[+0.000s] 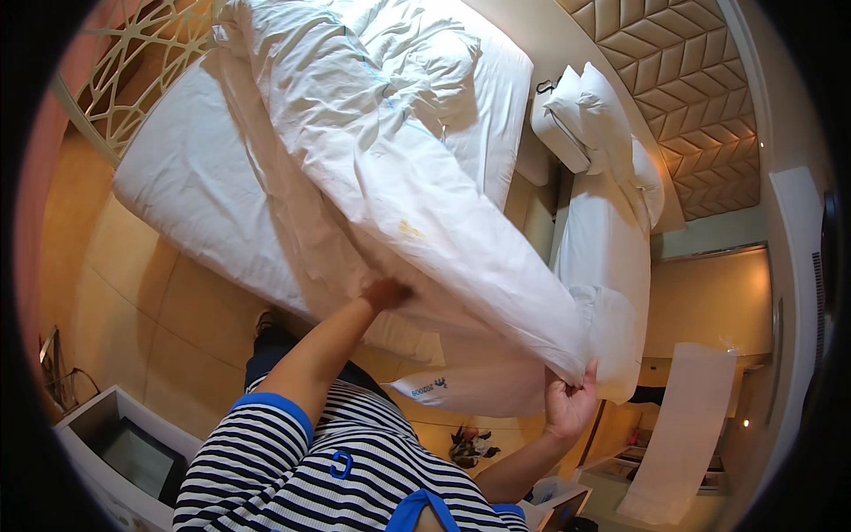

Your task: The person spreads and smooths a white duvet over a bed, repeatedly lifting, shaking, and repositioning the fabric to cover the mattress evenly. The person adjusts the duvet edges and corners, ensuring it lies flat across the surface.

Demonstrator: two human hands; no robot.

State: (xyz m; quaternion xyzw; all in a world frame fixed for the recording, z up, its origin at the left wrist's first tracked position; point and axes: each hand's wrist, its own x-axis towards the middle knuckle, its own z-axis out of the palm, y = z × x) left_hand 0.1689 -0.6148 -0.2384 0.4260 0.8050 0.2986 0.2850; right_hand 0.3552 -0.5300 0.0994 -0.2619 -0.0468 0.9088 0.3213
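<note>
A large white sheet (pixel 483 257) stretches in loose folds from the far left of the bed toward my right side. A small yellowish-brown stain marks its upper side, and a lower part with a small blue print hangs off the bed's near edge. My right hand (pixel 572 403) pinches the sheet's right-hand corner between thumb and fingers, holding it raised. Against the sheet's hanging underside is my left hand (pixel 387 293), smeared by motion, so its fingers cannot be made out. Beneath lies the white-covered mattress (pixel 191 182).
White pillows (pixel 605 115) lean at the headboard end, near a second white-covered mattress (pixel 603 232). A padded brown wall panel (pixel 678 97) rises behind. An open drawer (pixel 93 410) is at lower left. Dark litter (pixel 472 446) lies on the tiled floor (pixel 133 275). A lattice screen (pixel 133 66) stands far left.
</note>
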